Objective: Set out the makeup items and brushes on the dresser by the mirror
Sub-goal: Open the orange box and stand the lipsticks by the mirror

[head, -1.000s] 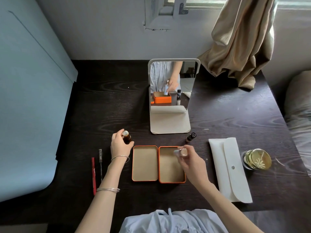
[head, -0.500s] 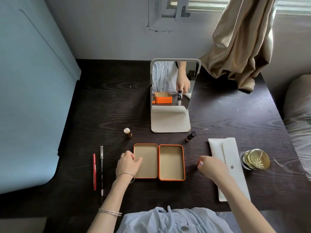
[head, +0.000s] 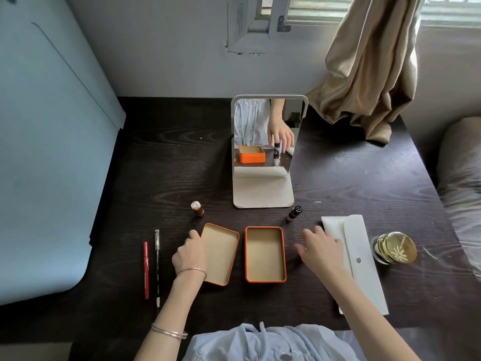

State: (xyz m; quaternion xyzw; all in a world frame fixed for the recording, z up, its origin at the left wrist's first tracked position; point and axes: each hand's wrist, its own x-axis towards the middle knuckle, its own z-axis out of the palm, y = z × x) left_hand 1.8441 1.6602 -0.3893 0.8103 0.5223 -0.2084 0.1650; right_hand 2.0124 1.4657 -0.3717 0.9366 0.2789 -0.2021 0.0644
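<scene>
Left hand (head: 188, 252) grips the tilted orange tin lid (head: 220, 254) by its left edge. Right hand (head: 321, 247) hovers with fingers spread, holding nothing, between the tin (head: 265, 254) and the white pouch (head: 361, 259). Two small tubes (head: 197, 208) (head: 294, 213) stand near the mirror (head: 265, 149); two pencils (head: 152, 267) lie far left, gold jar (head: 395, 247) far right.

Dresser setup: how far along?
Done: two pencils lie left; bronze tube and dark-capped tube stand near the mirror. In hand: left hand tilts the tin lid; right hand reaches the white pouch. Left: pouch unopened.
</scene>
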